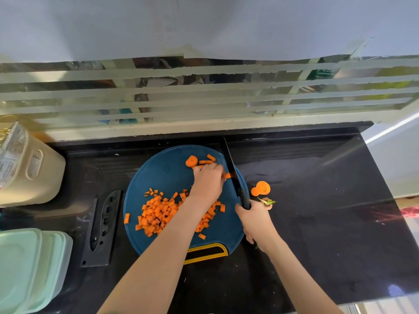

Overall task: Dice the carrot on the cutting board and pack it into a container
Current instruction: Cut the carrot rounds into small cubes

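Observation:
A round blue cutting board [158, 173] lies on the black counter. A heap of diced carrot [158, 214] covers its near middle. My left hand [207, 181] presses carrot strips [226, 176] down at the board's far right. A carrot slice [191, 161] and a few strips [207, 160] lie just beyond my fingers. My right hand [255, 220] grips the handle of a black knife [231, 164], whose blade stands against the strips at my left fingertips. The mint lidded container [29, 266] sits at the near left.
A black knife sheath [102, 227] lies left of the board. Carrot end slices [260, 188] and a stem top [268, 202] rest on the counter right of the board. A cream appliance [27, 168] stands at far left. A taped window is behind.

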A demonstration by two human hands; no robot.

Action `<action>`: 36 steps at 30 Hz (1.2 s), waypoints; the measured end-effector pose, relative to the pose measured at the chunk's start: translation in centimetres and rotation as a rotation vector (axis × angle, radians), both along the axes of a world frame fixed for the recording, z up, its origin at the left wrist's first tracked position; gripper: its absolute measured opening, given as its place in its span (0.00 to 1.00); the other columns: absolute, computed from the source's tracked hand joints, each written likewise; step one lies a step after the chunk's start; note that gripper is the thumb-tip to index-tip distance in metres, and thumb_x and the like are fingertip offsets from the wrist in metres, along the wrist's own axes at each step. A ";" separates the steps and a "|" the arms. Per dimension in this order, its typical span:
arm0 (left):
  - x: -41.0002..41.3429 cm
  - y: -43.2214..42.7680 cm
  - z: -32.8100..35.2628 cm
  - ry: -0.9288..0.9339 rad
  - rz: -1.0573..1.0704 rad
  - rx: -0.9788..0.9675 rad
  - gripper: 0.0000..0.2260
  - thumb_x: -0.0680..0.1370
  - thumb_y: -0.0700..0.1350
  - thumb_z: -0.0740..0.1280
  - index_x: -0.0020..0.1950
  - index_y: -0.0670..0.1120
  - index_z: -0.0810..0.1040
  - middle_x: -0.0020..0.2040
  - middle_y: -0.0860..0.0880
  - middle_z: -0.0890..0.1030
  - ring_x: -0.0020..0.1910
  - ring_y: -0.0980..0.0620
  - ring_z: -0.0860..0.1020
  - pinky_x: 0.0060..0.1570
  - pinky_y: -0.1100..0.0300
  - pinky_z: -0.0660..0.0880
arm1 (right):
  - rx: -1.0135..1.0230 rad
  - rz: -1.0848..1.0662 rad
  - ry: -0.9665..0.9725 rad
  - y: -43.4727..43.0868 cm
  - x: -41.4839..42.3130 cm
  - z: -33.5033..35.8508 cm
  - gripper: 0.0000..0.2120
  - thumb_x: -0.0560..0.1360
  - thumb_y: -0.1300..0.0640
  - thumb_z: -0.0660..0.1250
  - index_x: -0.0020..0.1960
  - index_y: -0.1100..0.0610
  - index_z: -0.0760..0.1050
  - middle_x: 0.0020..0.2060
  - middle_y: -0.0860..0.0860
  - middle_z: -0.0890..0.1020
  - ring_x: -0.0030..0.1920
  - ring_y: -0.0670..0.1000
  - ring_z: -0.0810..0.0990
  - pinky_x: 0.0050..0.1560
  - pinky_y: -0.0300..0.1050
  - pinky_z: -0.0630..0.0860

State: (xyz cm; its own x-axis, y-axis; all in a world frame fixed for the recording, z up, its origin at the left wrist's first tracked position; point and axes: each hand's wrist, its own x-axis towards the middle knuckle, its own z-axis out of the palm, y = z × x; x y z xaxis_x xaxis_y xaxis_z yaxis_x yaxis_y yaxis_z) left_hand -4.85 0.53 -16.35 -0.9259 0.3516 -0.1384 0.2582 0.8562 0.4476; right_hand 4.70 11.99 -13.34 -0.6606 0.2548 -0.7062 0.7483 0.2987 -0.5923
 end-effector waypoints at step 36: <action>-1.2 -1.3 -0.1 -0.115 0.115 -0.061 0.06 0.79 0.50 0.63 0.47 0.51 0.78 0.55 0.53 0.76 0.56 0.50 0.68 0.45 0.54 0.53 | 0.122 0.025 -0.254 -1.8 -0.9 -0.5 0.06 0.80 0.56 0.60 0.50 0.58 0.65 0.38 0.52 0.74 0.39 0.51 0.77 0.32 0.40 0.74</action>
State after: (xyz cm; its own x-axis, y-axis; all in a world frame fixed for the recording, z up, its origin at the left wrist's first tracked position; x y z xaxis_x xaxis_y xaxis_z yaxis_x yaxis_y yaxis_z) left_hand -6.02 -0.73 -16.41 -0.9362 0.2321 -0.2639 0.1071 0.9035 0.4150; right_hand 3.78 10.19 -13.85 -0.4739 0.3344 -0.8146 0.8596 0.3766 -0.3454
